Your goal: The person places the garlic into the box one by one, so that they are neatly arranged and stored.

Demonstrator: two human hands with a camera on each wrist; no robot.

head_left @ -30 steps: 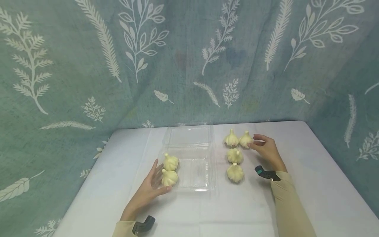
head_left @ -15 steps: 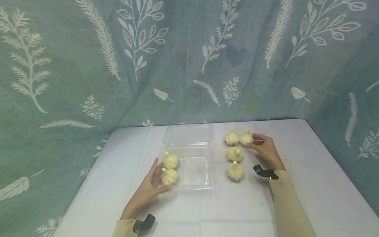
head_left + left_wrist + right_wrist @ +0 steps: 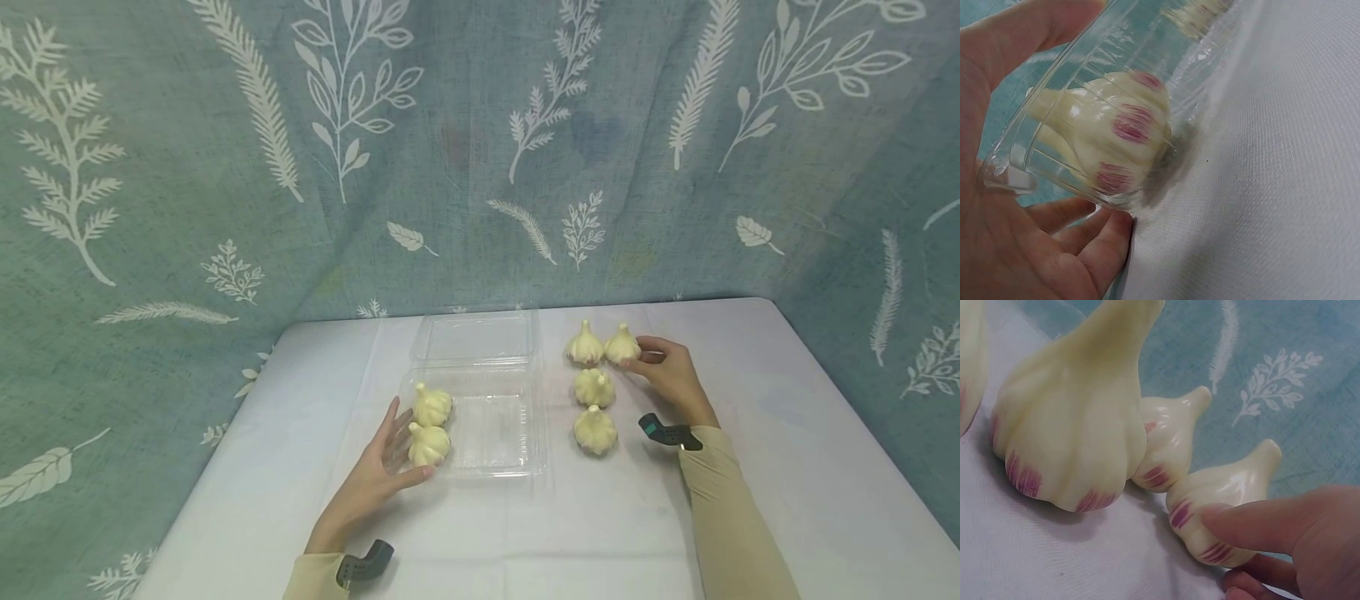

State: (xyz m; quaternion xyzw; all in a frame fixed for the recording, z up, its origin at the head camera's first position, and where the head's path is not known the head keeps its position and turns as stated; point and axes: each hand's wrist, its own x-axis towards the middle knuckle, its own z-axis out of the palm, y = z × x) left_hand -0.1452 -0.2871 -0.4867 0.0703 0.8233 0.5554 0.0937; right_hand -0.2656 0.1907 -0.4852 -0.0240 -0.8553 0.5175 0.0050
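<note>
My left hand [image 3: 371, 483] holds the near left corner of an open clear plastic container [image 3: 491, 442], thumb along the front wall and fingers at the left side. Two garlic bulbs, one nearer [image 3: 429, 447] and one farther [image 3: 432, 406], sit inside along its left wall. The left wrist view shows the nearer bulb [image 3: 1116, 119] through the plastic, purple streaks on its cream skin. On the right, my right hand [image 3: 672, 375] pinches the far right garlic bulb [image 3: 622, 344]; the thumb lies across its side [image 3: 1232, 487] and the fingers are partly hidden behind it.
Three more garlic bulbs stand left of the right hand: one at the back [image 3: 585, 343], one in the middle [image 3: 594, 388] and one in front [image 3: 595, 431]. The container's lid [image 3: 476, 337] lies folded back. A leaf-patterned cloth [image 3: 465, 167] hangs behind the white table [image 3: 570, 533].
My right thumb and fingers have drawn slightly closer round the far right garlic bulb. The left hand keeps its place at the container, and the head view has shifted slightly.
</note>
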